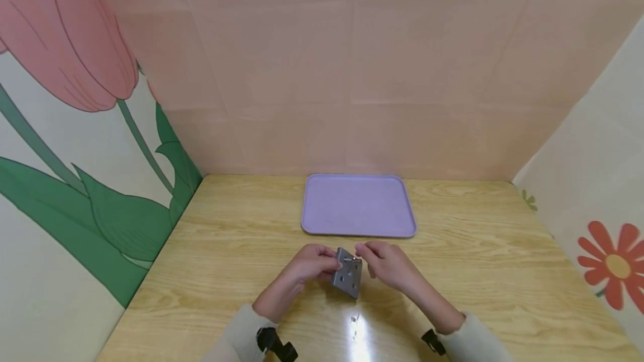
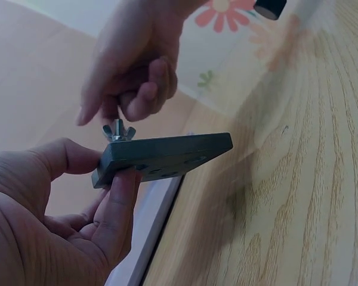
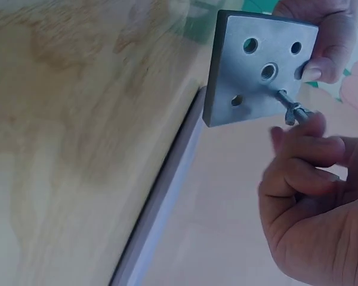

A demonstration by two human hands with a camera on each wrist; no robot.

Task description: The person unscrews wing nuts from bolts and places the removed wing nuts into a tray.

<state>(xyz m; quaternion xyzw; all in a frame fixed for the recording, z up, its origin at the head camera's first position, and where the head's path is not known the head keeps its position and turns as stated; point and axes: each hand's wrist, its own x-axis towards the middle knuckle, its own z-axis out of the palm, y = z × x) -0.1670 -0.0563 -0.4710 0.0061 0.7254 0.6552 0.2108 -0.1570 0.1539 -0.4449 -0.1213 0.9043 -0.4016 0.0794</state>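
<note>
A thick grey metal square plate [image 1: 348, 285] with several round holes stands tilted above the table, gripped at one edge by my left hand [image 1: 313, 263]. A threaded bolt [image 3: 283, 98] sticks out of one corner hole, and a silver wing nut [image 2: 118, 132] sits on it. The curled fingers of my right hand [image 1: 389, 264] are at the bolt's free end, right by the wing nut. In the right wrist view a fingertip covers that end. The left thumb lies on the plate's edge, with fingers beneath it in the left wrist view.
A lilac tray [image 1: 358, 205] lies at the back of the wooden table [image 1: 241, 261], beyond both hands. Small dark marks show in a bright reflection near the front; I cannot tell what they are. Flower-printed sheets stand on both sides, a plain pinkish one behind.
</note>
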